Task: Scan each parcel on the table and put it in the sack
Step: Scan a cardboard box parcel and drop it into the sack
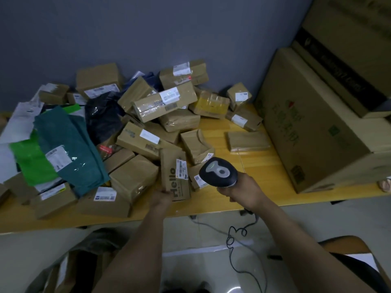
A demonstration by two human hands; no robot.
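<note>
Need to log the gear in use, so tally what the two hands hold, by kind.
scanner: 1, gripped by the right hand
box: 1, printed "hello", held by the left hand
Total: 2

I hold both bare forearms stretched forward; my left hand (161, 197) grips a cardboard parcel (174, 176) at its near end, my right hand (243, 190) curls round a barcode scanner (218, 171).

Brown "hello" parcel (172, 166), white label (182, 168) uppermost, held at its near end by the left hand (161, 197) near the front edge of the desk (264, 172). Black corded scanner (218, 171), gripped in the right hand (243, 189), just beside that label.
</note>
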